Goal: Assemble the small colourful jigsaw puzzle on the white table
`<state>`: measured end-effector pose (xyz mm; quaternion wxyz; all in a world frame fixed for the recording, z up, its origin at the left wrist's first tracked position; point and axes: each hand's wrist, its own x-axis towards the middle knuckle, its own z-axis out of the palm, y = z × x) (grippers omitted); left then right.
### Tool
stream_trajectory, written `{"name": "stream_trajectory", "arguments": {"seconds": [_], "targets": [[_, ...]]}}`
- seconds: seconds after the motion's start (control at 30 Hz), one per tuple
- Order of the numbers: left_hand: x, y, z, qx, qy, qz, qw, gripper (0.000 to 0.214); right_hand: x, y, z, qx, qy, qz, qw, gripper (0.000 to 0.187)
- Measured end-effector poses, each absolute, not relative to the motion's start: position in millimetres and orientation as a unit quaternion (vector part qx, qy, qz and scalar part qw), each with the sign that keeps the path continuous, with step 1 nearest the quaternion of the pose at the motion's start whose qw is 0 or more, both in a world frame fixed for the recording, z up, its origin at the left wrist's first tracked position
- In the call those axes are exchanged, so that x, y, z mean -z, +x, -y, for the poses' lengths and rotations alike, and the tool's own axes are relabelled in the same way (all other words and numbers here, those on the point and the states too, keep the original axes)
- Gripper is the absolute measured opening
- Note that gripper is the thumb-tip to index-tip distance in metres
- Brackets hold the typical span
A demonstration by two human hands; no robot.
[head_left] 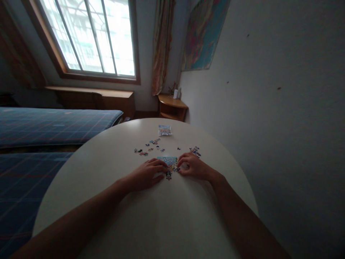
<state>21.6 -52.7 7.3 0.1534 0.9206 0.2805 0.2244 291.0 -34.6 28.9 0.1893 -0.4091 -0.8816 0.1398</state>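
Note:
A partly joined jigsaw puzzle (167, 160) lies on the round white table (167, 212), its upper part light blue and its lower edge uneven. My left hand (147, 174) rests at its left side, fingers stretched out and fingertips touching the puzzle's edge. On the right side, my right hand (194, 166) has thumb and index finger curled together in a pinch on a small puzzle piece (177, 169) at the puzzle's lower right edge. The fingers partly cover that piece.
Loose puzzle pieces (153, 142) lie scattered beyond my left hand. Another cluster of pieces (196, 151) sits just beyond my right hand. A small picture packet (165, 130) lies near the table's far edge. A bed (54, 126) stands left, a wall (269, 144) right.

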Motion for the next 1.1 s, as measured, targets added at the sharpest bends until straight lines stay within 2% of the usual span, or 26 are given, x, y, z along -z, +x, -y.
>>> {"name": "stream_trajectory", "arguments": {"seconds": [0.87,1.1], "targets": [[-5.2,22.0,51.3,-0.231,0.922,-0.274,0.146,0.026,-26.8,290.6,33.6,-0.144,-0.401,0.882,0.199,0.017],[-8.8,22.8,52.9,-0.224,0.923,-0.276,0.148,0.024,-30.2,286.5,36.8,-0.159,-0.437,0.865,0.188,0.019]]}}
